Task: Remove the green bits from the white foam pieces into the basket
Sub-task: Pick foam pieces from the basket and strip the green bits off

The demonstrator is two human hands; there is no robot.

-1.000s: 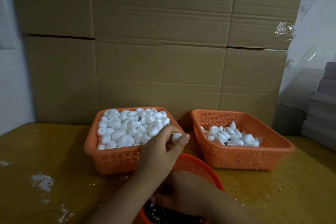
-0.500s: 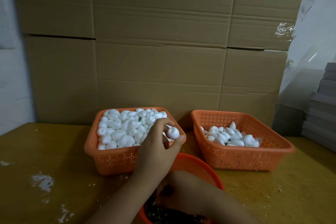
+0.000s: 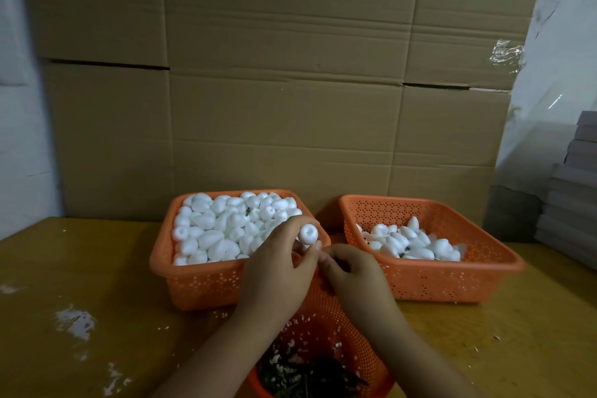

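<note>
I see the round basket (image 3: 326, 310) at the near table (image 3: 97, 268) edge; taken as ref. landmark for all positions below.

1. Left hand (image 3: 277, 271): above the round basket's far-left rim. Grip closed on one white foam piece (image 3: 307, 233), pinched betw. thumb and fingertips, dimpled end facing the camera. Piece is held in the air, touching no basket.
2. Right hand (image 3: 353, 271): above the round basket's far rim, just right of the left hand. Fingers curled in, thumb tip close to the left thumb, just below the foam piece. Grip is narrow; I cannot tell whether it holds anything.
3. Green bits (image 3: 307, 375): dark green scraps mixed w/ white crumbs lie in the round basket's bottom.
4. Left square basket (image 3: 200, 284): behind and left of the round basket, heaped full w/ white foam pieces, some w/ a green bit showing.
5. Right square basket (image 3: 452, 281): behind and right of the round basket, partly filled w/ white pieces.
6. Cardboard boxes (image 3: 284, 74): stacked beyond both square baskets.
7. White crumbs: scattered on the table left and right of the round basket.
</note>
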